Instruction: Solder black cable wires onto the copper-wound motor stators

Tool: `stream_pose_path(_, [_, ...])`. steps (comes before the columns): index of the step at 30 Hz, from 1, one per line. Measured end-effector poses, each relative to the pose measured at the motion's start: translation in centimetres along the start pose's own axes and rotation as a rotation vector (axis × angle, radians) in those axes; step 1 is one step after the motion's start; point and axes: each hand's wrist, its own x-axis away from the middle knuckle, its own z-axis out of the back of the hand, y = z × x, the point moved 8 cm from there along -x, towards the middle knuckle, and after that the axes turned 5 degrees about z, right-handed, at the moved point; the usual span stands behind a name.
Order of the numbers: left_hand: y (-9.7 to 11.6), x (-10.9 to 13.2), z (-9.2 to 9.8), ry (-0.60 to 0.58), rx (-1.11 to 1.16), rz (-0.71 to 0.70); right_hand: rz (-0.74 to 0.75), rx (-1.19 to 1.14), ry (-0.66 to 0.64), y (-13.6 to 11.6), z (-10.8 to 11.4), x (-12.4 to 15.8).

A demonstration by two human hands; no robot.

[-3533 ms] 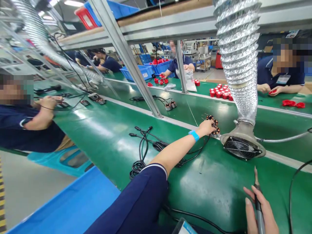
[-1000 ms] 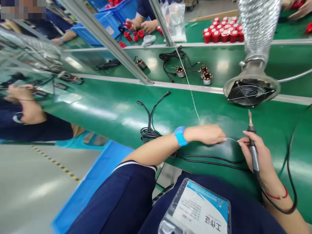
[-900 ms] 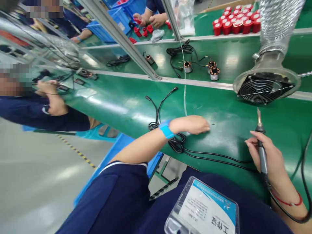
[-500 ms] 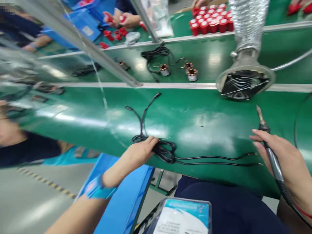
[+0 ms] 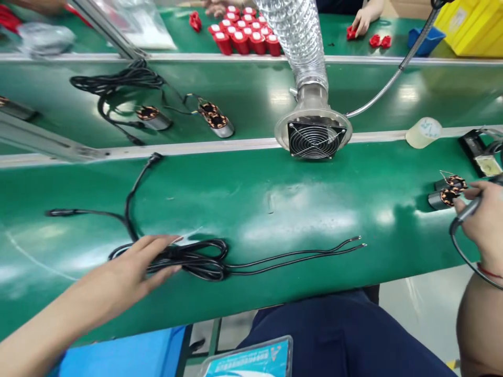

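Note:
My left hand (image 5: 135,269) grips a coiled black cable (image 5: 204,259) on the green bench, thumb on the near side and fingers over the top. Two cable branches with plugs spread toward the far left, and two thin leads with bare ends point right. My right hand (image 5: 485,217) is closed around a soldering iron (image 5: 468,210) at the right edge; its tip is not visible. Just left of these fingers lie two motor stators (image 5: 442,199) with copper windings.
A fume extractor (image 5: 316,139) hangs over the bench's far edge. Behind it, more stators (image 5: 155,119) and a cable bundle (image 5: 118,81) lie on a raised strip. A soldering stand (image 5: 477,152) and a yellowish cup (image 5: 423,133) are at right. A co-worker's hand (image 5: 363,21) holds a red part.
The view has turned right. My right hand has carried the soldering iron from beside the lead ends to the stators at far right. My left hand remains on the coiled cable.

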Motion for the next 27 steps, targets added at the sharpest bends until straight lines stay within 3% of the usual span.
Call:
stream_pose_path(3, [1.1, 0.1, 2.1, 0.070, 0.166, 0.113, 0.182, 0.096, 0.104, -2.8, -1.9, -0.1])
stream_pose_path(5, [3.3, -0.2, 2.1, 0.012, 0.224, 0.130, 0.270, 0.064, 0.196, -4.9, -2.4, 0.3])
stream_pose_path(7, [6.4, -1.0, 1.2, -0.082, 0.235, 0.095, 0.359, -0.014, 0.218, -7.4, -2.9, 0.9])
stream_pose_path(11, [13.9, -3.3, -1.0, -0.210, 0.265, -0.123, 0.602, -0.192, 0.141, -14.2, -3.2, 3.3])
stream_pose_path(15, [19.4, -5.8, -2.2, -0.267, 0.594, -0.200, 0.757, -0.507, 0.087, -20.0, -1.6, 5.5])
stream_pose_path(18, [21.3, -7.6, -2.7, -0.277, 0.889, -0.093, 0.757, -0.720, 0.001, -22.4, -0.6, 6.0])
stream_pose_path(21, [22.6, -9.0, -3.5, -0.277, 1.043, -0.023, 0.744, -0.819, -0.125, -24.1, -0.9, 6.4])
stream_pose_path(24, [23.7, -10.0, -3.9, -0.265, 1.093, -0.068, 0.731, -0.868, -0.187, -25.0, -1.9, 6.8])
stream_pose_path(27, [24.5, -10.6, -3.9, -0.273, 1.094, -0.128, 0.723, -0.887, -0.150, -25.2, -2.7, 7.1])
